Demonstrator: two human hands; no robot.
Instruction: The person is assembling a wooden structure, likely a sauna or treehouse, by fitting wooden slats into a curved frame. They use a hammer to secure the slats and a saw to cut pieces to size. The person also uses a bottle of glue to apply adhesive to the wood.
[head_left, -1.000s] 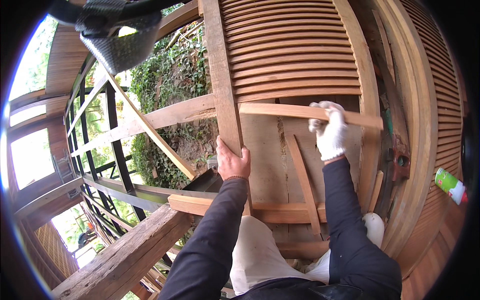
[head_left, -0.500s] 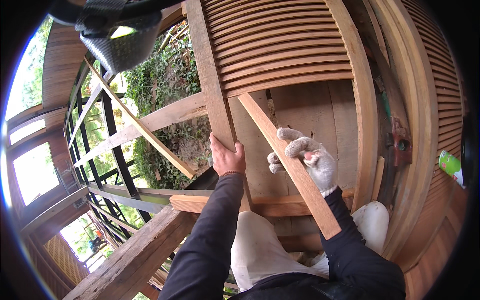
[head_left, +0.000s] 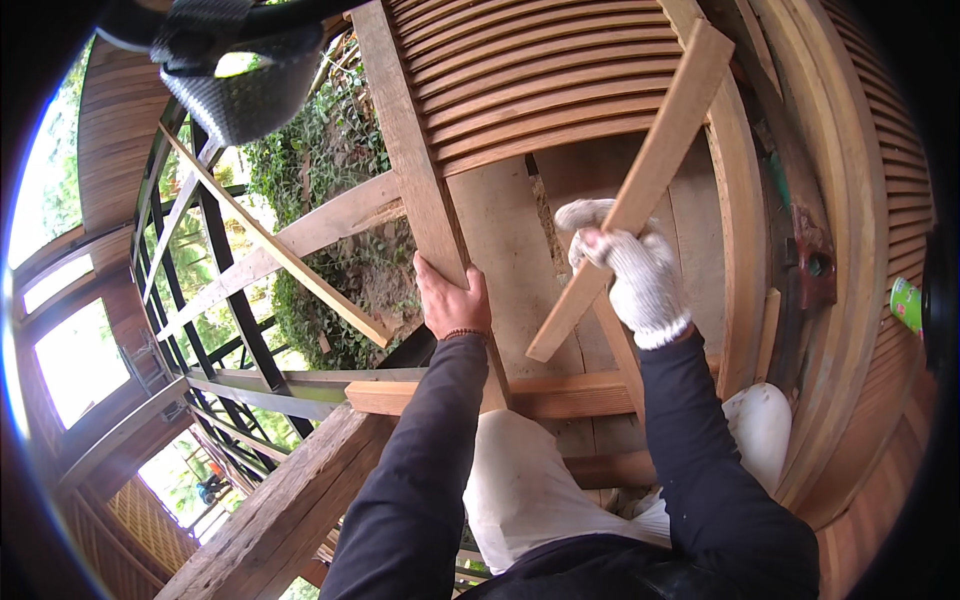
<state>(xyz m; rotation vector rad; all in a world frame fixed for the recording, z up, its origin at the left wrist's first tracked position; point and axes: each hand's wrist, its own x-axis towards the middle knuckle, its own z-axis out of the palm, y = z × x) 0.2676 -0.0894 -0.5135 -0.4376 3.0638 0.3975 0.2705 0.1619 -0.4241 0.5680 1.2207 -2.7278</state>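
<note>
My bare left hand (head_left: 452, 298) is wrapped over the left side rail (head_left: 405, 130) of a wooden louver frame, with the thumb along its right edge. In my right hand (head_left: 640, 270), which wears a white knit glove, a flat wooden slat (head_left: 675, 130) is gripped near its middle. The slat slants from low left to high right, its upper end over the frame's right rail (head_left: 735, 220). Beyond it, several louver slats (head_left: 540, 85) fill the far part of the frame. A narrow wood strip (head_left: 622, 350) shows below my gloved hand, partly hidden.
Wooden boards (head_left: 505, 250) lie under the frame's open part. A rough beam (head_left: 275, 490) stands at lower left, near leaning battens (head_left: 280, 250). To the right are a rusty red metal tool (head_left: 815, 255), a second louver panel (head_left: 890, 150) and a green can (head_left: 905, 303).
The slat in my right hand has turned, its far end swinging from upper left to upper right. My left hand stays on the rail.
</note>
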